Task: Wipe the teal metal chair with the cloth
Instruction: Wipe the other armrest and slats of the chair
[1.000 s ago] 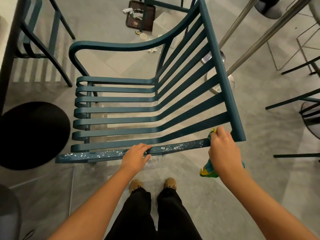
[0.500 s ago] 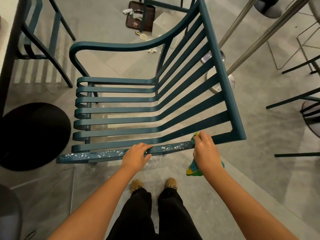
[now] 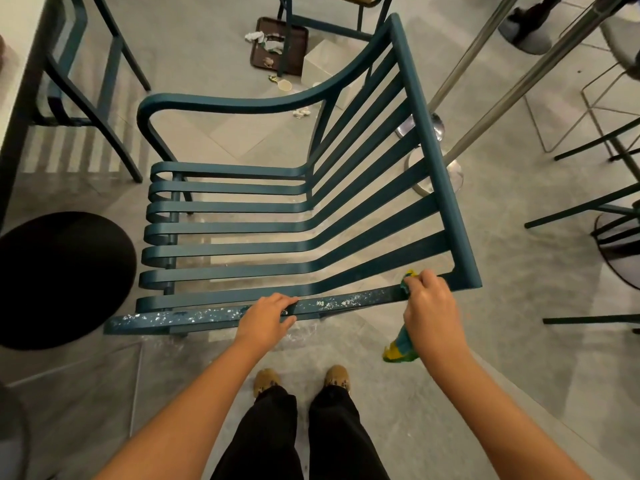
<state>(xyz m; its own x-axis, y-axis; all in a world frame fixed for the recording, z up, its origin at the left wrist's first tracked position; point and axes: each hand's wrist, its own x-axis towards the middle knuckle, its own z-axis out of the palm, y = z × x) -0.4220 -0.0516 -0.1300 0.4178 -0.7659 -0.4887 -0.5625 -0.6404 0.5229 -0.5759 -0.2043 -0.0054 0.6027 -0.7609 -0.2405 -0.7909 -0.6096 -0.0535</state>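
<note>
The teal metal chair [image 3: 311, 237] with slatted seat and back stands in front of me, its back to the right. Its near armrest [image 3: 194, 317] is speckled with white flecks. My left hand [image 3: 268, 315] grips that armrest around its middle, fingers curled over the far edge. My right hand [image 3: 429, 308] holds a yellow, green and teal cloth [image 3: 400, 349] and presses it on the armrest's right end, close to the backrest frame. One end of the cloth peeks out above my fingers and the other hangs below my hand.
A black round seat or base [image 3: 59, 278] lies left of the chair. Another teal chair [image 3: 93, 98] stands at the back left, with a brown tray of litter [image 3: 277, 46] on the floor behind. Chrome table legs [image 3: 485, 109] and dark chair legs [image 3: 588, 202] crowd the right.
My right hand slid the cloth left along the armrest, then came partway back to the right. My left hand kept its grip in the same spot.
</note>
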